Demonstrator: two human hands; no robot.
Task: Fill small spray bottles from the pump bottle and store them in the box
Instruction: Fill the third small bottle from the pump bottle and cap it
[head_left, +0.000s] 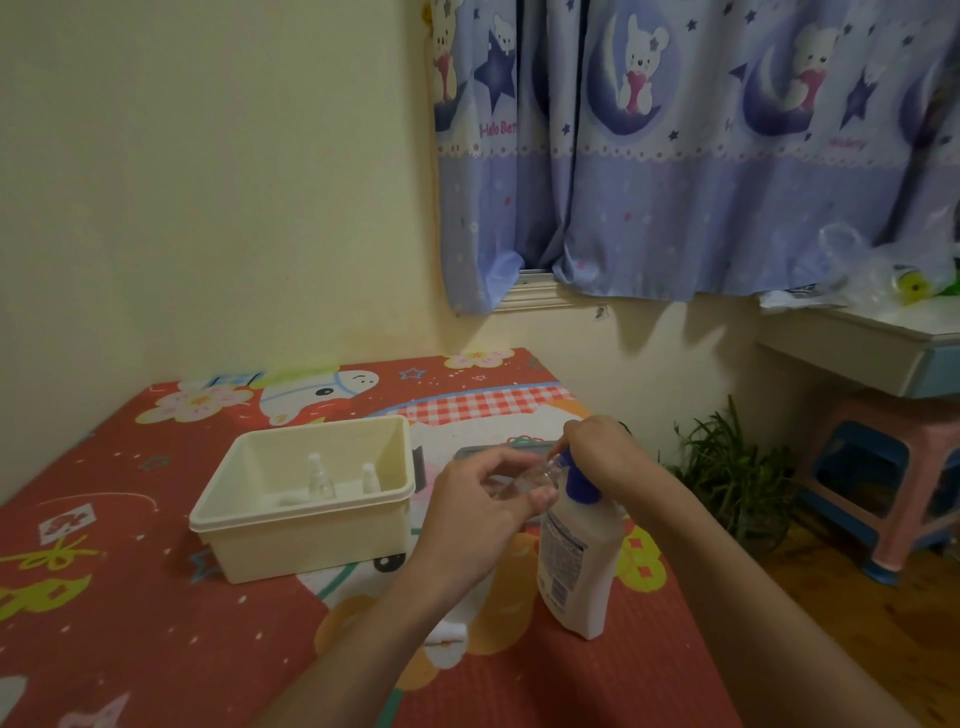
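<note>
A white pump bottle (576, 566) with a blue pump head stands on the red patterned mat. My right hand (602, 454) rests on top of the pump head, fingers curled over it. My left hand (483, 509) holds a small clear spray bottle (524, 480) tilted, its open mouth at the pump's nozzle. To the left sits a cream plastic box (291, 535) with two small spray bottles standing inside, a clear one (318, 480) and one with a white cap (370, 478).
A grey-rimmed object (498, 451) lies on the mat behind my hands, mostly hidden. A green plant (727, 467) stands on the floor right of the mat, beside a pink and blue stool (883, 488). A white shelf (857, 338) juts from the right wall.
</note>
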